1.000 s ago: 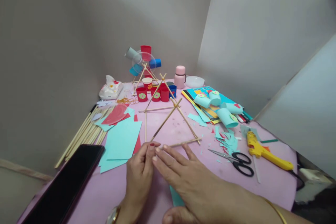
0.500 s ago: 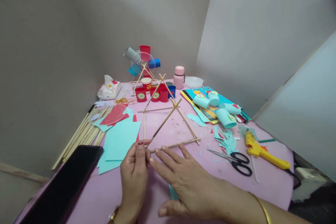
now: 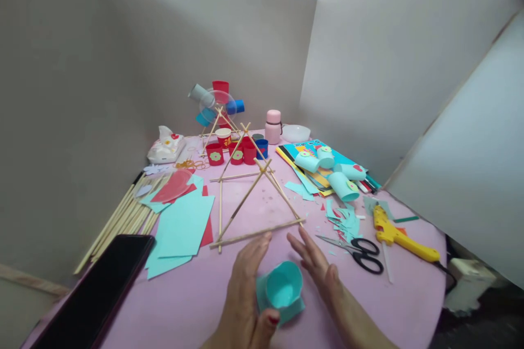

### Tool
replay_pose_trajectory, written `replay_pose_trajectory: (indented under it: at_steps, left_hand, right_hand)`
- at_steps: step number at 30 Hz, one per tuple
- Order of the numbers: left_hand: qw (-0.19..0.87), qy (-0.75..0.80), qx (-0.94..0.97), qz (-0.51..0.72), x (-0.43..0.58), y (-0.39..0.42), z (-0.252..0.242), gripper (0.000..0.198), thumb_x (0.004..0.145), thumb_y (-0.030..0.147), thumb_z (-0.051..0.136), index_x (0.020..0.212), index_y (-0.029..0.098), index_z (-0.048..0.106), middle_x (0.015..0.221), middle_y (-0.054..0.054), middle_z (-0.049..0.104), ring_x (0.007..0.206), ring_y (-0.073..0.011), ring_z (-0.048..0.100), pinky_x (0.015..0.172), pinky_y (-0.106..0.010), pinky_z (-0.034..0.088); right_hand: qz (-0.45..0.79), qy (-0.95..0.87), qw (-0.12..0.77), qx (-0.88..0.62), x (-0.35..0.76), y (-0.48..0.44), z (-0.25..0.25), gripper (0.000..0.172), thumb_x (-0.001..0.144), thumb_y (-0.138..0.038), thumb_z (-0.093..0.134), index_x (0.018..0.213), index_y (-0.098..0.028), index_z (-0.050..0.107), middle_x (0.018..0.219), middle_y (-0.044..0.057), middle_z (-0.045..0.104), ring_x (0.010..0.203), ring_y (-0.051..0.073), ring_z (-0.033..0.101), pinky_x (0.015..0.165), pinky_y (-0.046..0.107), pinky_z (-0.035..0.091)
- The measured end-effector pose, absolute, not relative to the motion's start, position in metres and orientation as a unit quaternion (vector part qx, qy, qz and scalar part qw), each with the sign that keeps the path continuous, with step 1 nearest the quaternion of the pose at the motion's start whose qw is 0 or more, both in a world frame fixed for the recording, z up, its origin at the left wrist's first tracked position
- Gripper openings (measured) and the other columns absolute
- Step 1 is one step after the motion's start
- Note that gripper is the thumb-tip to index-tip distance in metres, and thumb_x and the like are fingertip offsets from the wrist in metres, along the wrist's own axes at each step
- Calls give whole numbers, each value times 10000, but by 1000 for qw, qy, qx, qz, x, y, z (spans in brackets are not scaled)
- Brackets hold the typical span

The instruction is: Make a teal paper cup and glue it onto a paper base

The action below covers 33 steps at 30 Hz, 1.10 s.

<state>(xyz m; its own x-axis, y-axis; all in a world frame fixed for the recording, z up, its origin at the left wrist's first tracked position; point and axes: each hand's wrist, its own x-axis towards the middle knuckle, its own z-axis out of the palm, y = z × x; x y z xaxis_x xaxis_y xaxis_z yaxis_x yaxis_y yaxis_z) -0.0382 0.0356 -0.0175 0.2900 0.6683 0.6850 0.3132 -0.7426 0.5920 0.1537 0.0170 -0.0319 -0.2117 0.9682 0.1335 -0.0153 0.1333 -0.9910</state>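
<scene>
A rolled light-blue paper cup point(image 3: 285, 270) stands on the pink table in front of me, a flat piece of the same paper at its base. On its left side is my left hand point(image 3: 244, 278), open, fingers stretched forward and close together, thumb near the cup's lower edge; whether it touches the cup I cannot tell. My right hand point(image 3: 321, 270) is open to the right of the cup, its fingers extended and apart from it. Just beyond both hands stands a frame of thin wooden sticks point(image 3: 257, 232) with crossed, banded tops.
A phone point(image 3: 98, 289), light-blue paper sheets point(image 3: 186, 229) and loose sticks point(image 3: 118, 218) lie left. Scissors point(image 3: 360, 253), a yellow glue gun point(image 3: 403, 237) and paper scraps point(image 3: 346, 221) are right. Decorated cups point(image 3: 215, 154), a pink flask point(image 3: 273, 128) and a cup wheel point(image 3: 219, 103) stand behind.
Both hands have let go of the front of the stick frame and come back toward me, around the light-blue paper cup. The camera view has shifted slightly.
</scene>
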Motion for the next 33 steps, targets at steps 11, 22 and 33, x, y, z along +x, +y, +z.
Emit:
replay_pose_trajectory:
  at_steps: [11,22,33]
  left_hand:
    - [88,331,838,425,-20,46,-34,658,955,521,250,1488,171,83,1539,-102,221,1414,-195,184,1146,-300,82]
    - [205,369,619,663,-28,47,-23,635,908,605,330,1443,271,259,1493,-63,329,1384,-212,272,1130,-351,201]
    - [195,372,537,732,-39,63,-17,543,915,524,418,1392,272,352,1411,-89,424,1329,-242,368,1109,-438,227]
  right_hand:
    - [512,-628,422,-406,138,5,-24,755,894,-664,260,1501,-261,63,1564,75,181,1417,192,169,1132,434,194]
    - [216,-846,205,-443,121,20,38,799,905,-650,230,1491,-126,84,1559,107,84,1432,291,43,1096,615,83]
    - [161,-816,145,-536,77,42,38,682,929,-532,333,1472,-128,244,1525,210,217,1412,373,125,1046,703,127]
